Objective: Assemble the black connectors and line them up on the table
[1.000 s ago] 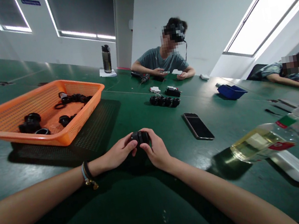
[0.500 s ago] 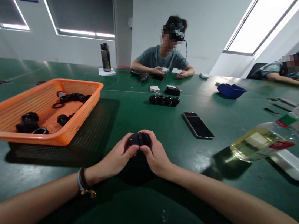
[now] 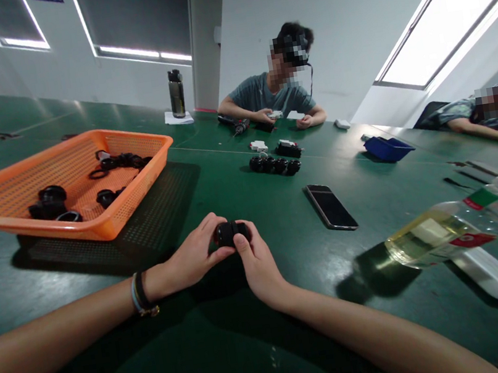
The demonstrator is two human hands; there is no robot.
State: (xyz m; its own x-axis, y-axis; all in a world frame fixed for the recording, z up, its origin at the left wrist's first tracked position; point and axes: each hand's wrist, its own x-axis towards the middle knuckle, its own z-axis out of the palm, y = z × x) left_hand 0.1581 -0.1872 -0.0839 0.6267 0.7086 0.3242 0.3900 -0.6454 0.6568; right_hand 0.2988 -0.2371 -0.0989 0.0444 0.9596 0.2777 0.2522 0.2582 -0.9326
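Watched left hand (image 3: 191,256) and right hand (image 3: 262,267) both holding black part (image 3: 225,235), right of orange basket (image 3: 110,231), nearer me. Right thumb (image 3: 241,243) had just slid up onto part; I judged regrip, handling ongoing.

Workshop-type rm.: big green worktable (image 3: 241,194), orange basket (image 3: 112,224) w/ blk. parts (image 3: 48,204), co-worker (image 3: 254,94) opp.

Two near hands (image 3: 189,258) (image 3: 261,269), one orange basket (image 3: 108,229), one phone (image 3: 331,206), two co-workers (image 3: 249,97) (image 3: 457,113)
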